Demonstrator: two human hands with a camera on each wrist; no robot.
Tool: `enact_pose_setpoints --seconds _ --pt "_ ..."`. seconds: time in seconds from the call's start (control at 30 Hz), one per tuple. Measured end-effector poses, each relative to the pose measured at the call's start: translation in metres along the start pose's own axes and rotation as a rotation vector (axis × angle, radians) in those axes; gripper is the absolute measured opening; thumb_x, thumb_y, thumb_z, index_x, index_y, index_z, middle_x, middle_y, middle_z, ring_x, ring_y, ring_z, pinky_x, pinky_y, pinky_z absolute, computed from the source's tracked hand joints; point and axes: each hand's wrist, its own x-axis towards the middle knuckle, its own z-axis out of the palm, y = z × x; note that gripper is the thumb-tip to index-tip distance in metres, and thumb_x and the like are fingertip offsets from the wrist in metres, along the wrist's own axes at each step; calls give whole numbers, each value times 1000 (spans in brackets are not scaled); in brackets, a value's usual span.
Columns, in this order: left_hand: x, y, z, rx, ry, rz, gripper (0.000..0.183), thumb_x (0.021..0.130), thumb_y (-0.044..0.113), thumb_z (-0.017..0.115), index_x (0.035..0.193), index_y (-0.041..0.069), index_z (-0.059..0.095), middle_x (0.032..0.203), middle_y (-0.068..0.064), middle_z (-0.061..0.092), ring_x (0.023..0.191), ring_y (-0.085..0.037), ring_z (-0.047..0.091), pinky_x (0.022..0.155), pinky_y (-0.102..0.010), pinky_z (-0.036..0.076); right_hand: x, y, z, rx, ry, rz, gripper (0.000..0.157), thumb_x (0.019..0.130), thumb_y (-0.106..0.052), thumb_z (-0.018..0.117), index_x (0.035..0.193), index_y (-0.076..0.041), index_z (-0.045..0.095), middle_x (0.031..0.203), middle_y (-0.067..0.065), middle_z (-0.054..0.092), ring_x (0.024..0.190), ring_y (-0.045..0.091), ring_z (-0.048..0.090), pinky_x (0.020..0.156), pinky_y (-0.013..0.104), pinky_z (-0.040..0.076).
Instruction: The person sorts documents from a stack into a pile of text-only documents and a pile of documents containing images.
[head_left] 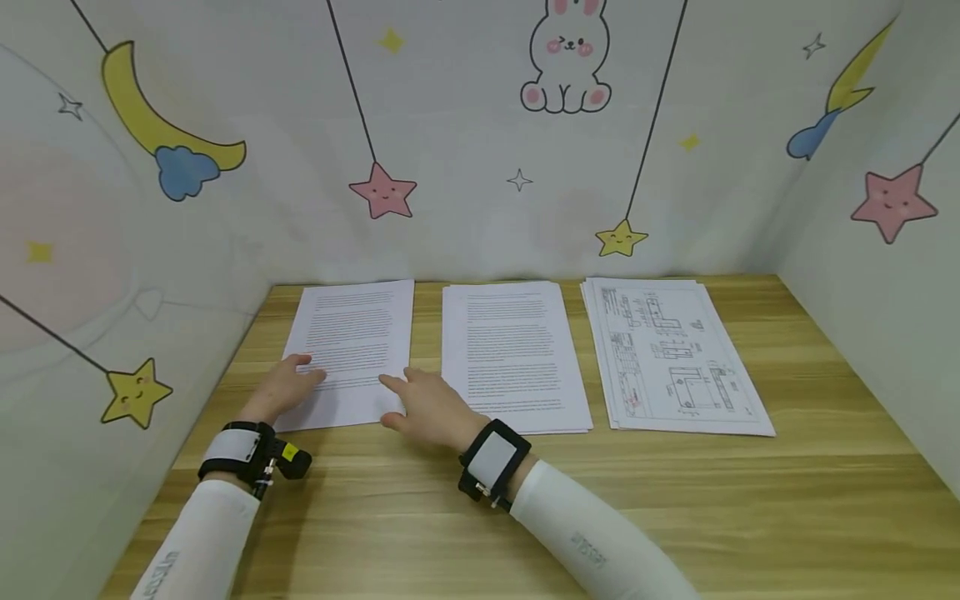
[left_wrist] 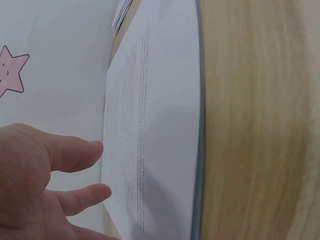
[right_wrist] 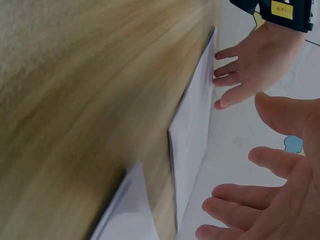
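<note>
On the left of the table lies a printed sheet of text (head_left: 352,325), white, with lines of print; in the left wrist view its near edge shows some thickness, as of a stack. Over its left edge reaches my left hand (head_left: 281,390), thumb and fingers spread, holding nothing. My right hand (head_left: 431,408) hovers at the lower right of the same paper, fingers apart and nothing in them. In the right wrist view both the right hand (right_wrist: 270,195) and the left hand (right_wrist: 260,62) show extended fingers beside the paper's edges (right_wrist: 192,130).
A second stack of text pages (head_left: 517,350) lies in the middle, near the right hand. Farther right is a stack of technical drawings (head_left: 675,358), its sheets slightly fanned. The wooden table (head_left: 675,508) meets a cartoon-printed wall (head_left: 465,233) behind and on both sides.
</note>
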Motion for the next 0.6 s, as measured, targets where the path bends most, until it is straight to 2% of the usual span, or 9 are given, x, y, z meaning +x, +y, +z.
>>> enact_pose_setpoints --seconds 0.2,0.3,0.43,0.6 --pt "1 -5 2 -16 49 -32 70 95 32 40 142 -14 14 143 -42 19 129 -54 25 104 -64 27 4 1 15 -25 -37 24 64 87 -37 61 142 -10 40 119 14 64 103 20 60 84 34 51" --pt "3 -9 3 -9 62 -41 71 95 32 41 143 -14 14 143 -42 19 129 -53 26 105 -64 26 5 -1 22 -37 -70 63 64 87 -38 60 142 -13 40 126 15 60 115 25 55 94 40 46" --pt "7 -12 6 11 57 -49 72 95 35 41 143 -11 16 144 -41 19 129 -53 25 104 -65 25 4 -5 31 -51 -110 115 64 87 -42 58 143 -19 38 140 19 46 133 33 38 107 53 33" --pt "8 -11 7 20 48 -59 71 95 36 41 144 -9 16 146 -40 17 130 -54 24 105 -66 24 3 -4 33 -19 -110 128 64 87 -41 58 144 -20 37 145 20 39 138 34 31 109 54 29"
